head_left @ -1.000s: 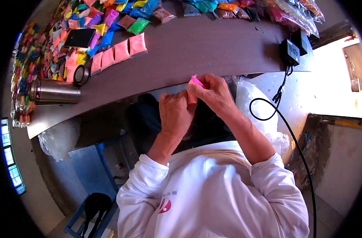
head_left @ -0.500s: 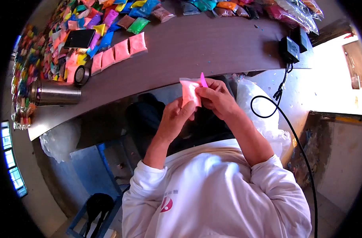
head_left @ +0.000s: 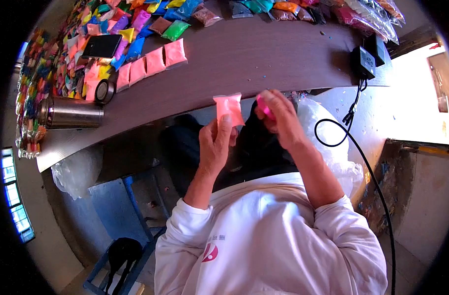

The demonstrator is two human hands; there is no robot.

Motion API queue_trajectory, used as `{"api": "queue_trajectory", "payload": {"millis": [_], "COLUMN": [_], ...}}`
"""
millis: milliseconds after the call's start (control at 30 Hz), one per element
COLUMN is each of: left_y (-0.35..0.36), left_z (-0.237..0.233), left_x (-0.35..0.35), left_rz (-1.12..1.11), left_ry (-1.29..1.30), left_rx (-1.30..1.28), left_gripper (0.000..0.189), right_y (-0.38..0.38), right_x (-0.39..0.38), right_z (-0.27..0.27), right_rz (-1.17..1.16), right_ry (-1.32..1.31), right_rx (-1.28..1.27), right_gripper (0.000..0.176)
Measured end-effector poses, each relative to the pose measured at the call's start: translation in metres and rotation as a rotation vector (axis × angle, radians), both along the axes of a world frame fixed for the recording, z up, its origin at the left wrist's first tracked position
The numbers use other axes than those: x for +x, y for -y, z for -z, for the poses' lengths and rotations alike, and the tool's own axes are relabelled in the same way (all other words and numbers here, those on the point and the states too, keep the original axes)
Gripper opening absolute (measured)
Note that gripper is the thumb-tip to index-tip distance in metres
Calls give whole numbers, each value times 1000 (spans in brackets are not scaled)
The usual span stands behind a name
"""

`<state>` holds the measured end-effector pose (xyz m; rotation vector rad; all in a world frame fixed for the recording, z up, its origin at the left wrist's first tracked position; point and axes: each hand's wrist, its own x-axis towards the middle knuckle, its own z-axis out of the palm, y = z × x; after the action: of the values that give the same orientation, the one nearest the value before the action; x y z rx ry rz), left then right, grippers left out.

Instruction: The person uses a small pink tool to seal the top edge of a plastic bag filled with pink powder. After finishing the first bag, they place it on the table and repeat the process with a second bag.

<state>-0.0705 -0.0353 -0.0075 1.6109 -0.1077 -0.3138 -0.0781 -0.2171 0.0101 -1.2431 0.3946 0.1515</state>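
While the white shirt [head_left: 263, 231] fills the near view, both arms reach up from it toward the table edge. The left hand [head_left: 215, 142] is closed in a pinch, thumb in front and fingers behind, holding a pink packet [head_left: 228, 108] upright by its lower part. The packet is in the air just short of the table [head_left: 263, 59] and touches nothing else. Just beside it, the right hand [head_left: 278, 120] is curled around a small bright pink piece [head_left: 263, 105]; I cannot tell what that piece is.

The packet looks light and soft, a thin plastic pouch plump with filling, so I judge it will sag and slip if held loosely. A pinch along an edge or corner seems safest, since squeezing its belly might strain the seam. I cannot see whether the top is sealed.

Farther out on the table lie a row of pink packets [head_left: 150, 64], a tape roll [head_left: 104, 91], a steel flask [head_left: 69, 113] on its side and a phone [head_left: 102, 45]. A black adapter [head_left: 364, 63] sits at the right, its cable [head_left: 352, 142] hanging down. A heap of coloured packets [head_left: 111, 24] lies at the far edge.
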Motion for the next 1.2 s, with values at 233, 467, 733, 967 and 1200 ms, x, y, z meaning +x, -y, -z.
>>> {"api": "queue_trajectory", "payload": {"millis": [233,467,733,967,1200], "left_y": [6,7,12,9,4], "left_z": [19,24,24,24,14], "left_x": [14,23,23,26,17], "left_rz": [15,43,11,20,17], "left_ry": [-79,-22,64,120,-79], "left_rx": [-101,2,27,58,-80], "left_gripper": [44,42,43,42,38], "right_y": [2,-16,-11,-8,-2], "right_x": [10,42,49,65,60], "right_z": [-6,-3,-12,-1,-5], "right_rz": [-133,-248,-106,-159,-230], "right_ry": [479,570,493,503,660], "right_rx": [-900,-1279,-1271,-1527,-891], "right_gripper": [8,16,10,15,21]}}
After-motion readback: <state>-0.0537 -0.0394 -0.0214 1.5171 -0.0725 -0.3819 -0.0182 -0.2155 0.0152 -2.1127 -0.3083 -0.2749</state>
